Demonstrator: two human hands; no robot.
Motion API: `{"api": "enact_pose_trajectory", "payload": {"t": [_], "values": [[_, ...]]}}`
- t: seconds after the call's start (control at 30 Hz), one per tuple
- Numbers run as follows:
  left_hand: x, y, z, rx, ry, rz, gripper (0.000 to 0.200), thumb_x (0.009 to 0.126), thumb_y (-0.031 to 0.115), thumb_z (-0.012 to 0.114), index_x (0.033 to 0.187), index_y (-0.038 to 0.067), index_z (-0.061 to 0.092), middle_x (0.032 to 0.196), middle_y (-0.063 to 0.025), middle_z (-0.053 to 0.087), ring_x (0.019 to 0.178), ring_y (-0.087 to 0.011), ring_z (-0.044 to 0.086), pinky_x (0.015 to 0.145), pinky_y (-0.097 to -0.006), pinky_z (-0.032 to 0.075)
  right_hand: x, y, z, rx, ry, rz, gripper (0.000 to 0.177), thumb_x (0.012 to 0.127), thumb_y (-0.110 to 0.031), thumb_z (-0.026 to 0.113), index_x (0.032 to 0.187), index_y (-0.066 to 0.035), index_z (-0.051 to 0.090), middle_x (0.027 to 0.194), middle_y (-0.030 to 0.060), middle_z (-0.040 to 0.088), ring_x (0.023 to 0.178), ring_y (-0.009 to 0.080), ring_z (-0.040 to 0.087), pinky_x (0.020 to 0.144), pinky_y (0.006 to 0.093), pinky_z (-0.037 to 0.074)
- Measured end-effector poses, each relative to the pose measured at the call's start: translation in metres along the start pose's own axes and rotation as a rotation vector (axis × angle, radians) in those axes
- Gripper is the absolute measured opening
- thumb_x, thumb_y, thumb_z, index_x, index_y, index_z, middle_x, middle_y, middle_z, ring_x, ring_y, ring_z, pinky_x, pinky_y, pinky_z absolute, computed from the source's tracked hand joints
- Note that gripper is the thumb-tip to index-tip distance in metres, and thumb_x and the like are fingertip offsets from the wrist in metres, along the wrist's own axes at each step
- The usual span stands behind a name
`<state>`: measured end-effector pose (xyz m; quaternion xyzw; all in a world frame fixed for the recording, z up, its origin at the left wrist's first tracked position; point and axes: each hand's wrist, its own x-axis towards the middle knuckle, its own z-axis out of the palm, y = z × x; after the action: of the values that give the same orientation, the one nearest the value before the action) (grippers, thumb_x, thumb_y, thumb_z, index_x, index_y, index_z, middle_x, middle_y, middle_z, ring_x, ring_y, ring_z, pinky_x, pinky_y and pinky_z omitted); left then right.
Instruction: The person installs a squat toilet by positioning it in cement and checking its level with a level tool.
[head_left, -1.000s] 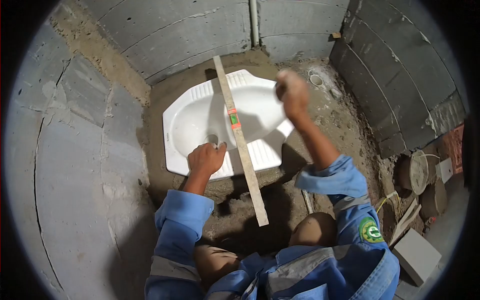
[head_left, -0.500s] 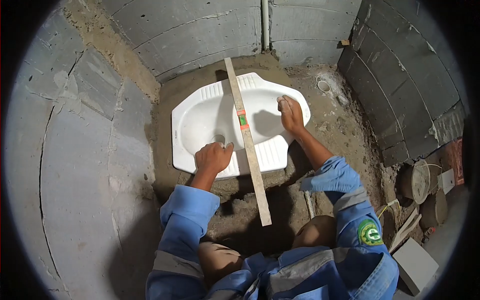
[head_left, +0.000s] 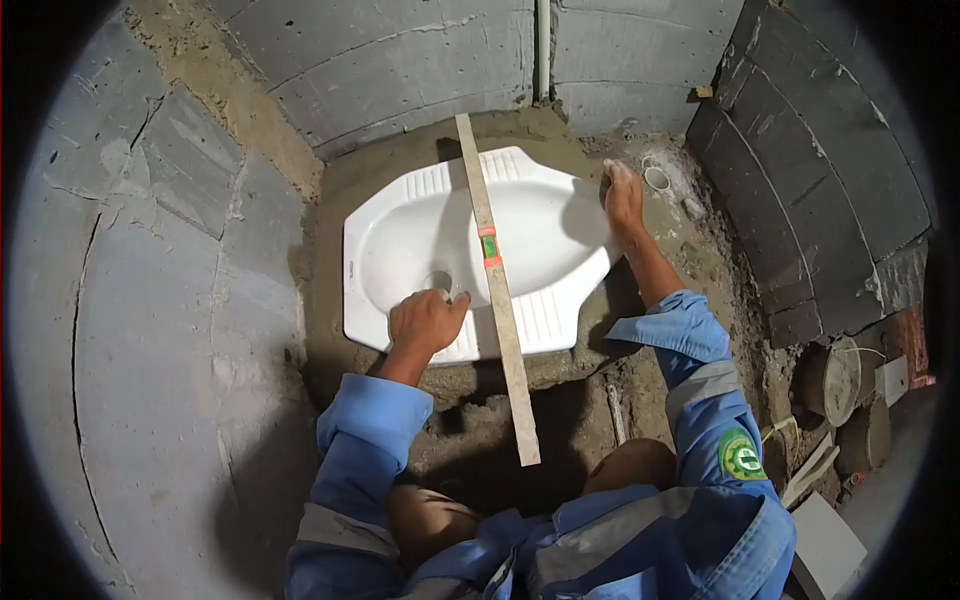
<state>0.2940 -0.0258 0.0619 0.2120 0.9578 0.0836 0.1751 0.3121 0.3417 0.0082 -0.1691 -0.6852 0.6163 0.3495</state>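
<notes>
A white squat toilet pan [head_left: 400,235] lies bedded in wet mortar [head_left: 490,420] on the floor. Across it, from the back wall toward me, rests a long wooden-coloured spirit level [head_left: 497,285] with an orange and green vial near its middle. My left hand [head_left: 425,322] presses on the pan's near rim beside the drain hole, fingers curled and holding nothing. At the pan's right end, my right hand [head_left: 622,195] is stretched out flat, fingers together, on or just above the rim.
Grey block walls [head_left: 400,60] close in at the back, left and right. A white pipe opening [head_left: 657,178] sits in the mortar past the right hand. Buckets [head_left: 828,380], a grey block [head_left: 825,545] and scraps lie at the lower right. My knees are below.
My right hand came down from a raised position onto the pan's right rim, then slid out to the far right end. My left hand and the level stayed put.
</notes>
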Motion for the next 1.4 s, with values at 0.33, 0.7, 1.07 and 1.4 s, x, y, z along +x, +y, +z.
{"api": "enact_pose_trajectory", "payload": {"t": [0.33, 0.7, 1.07, 1.4], "values": [[0.015, 0.003, -0.019, -0.052, -0.079, -0.031, 0.068, 0.091, 0.052, 0.059, 0.143, 0.009, 0.052, 0.146, -0.0199, 0.050, 0.133, -0.0372, 0.050, 0.108, -0.0501, 0.041, 0.057, -0.104, 0.061, 0.001, -0.143, -0.121, 0.041, 0.098, -0.033, 0.052, 0.067, -0.007, 0.050, 0.058, -0.0007, 0.043, 0.051, 0.0113, 0.040, 0.048, 0.0320, 0.031], [0.159, -0.008, -0.028, 0.245, 0.359, 0.202, 0.088, 0.092, 0.054, 0.059, 0.159, 0.009, 0.024, 0.166, -0.0163, 0.019, 0.154, -0.0333, 0.017, 0.121, -0.0608, 0.015, 0.085, 0.009, 0.161, -0.234, -0.096, -0.484, 0.039, 0.098, -0.026, 0.047, 0.068, -0.002, 0.053, 0.067, 0.0170, 0.056, 0.063, 0.0308, 0.053, 0.064, 0.0443, 0.042], [0.160, -0.012, -0.036, 0.235, 0.315, 0.201, 0.092, 0.091, 0.058, 0.059, 0.160, 0.011, 0.021, 0.166, -0.0161, 0.017, 0.154, -0.0332, 0.014, 0.123, -0.0590, 0.013, 0.079, -0.039, 0.117, -0.051, -0.127, -0.417, 0.035, 0.101, -0.023, 0.045, 0.073, -0.002, 0.052, 0.065, 0.0017, 0.047, 0.058, 0.0109, 0.042, 0.052, 0.0299, 0.033], [0.141, -0.001, -0.047, 0.163, 0.249, 0.121, 0.100, 0.082, 0.055, 0.070, 0.160, 0.015, 0.022, 0.168, -0.0103, 0.016, 0.154, -0.0299, 0.017, 0.120, -0.0624, 0.017, -0.077, -0.121, 0.113, -0.675, -0.530, 0.151, 0.072, 0.089, -0.068, 0.056, 0.109, 0.001, 0.060, 0.088, 0.0228, 0.069, 0.083, 0.0379, 0.068, 0.080, 0.0457, 0.050]]}}
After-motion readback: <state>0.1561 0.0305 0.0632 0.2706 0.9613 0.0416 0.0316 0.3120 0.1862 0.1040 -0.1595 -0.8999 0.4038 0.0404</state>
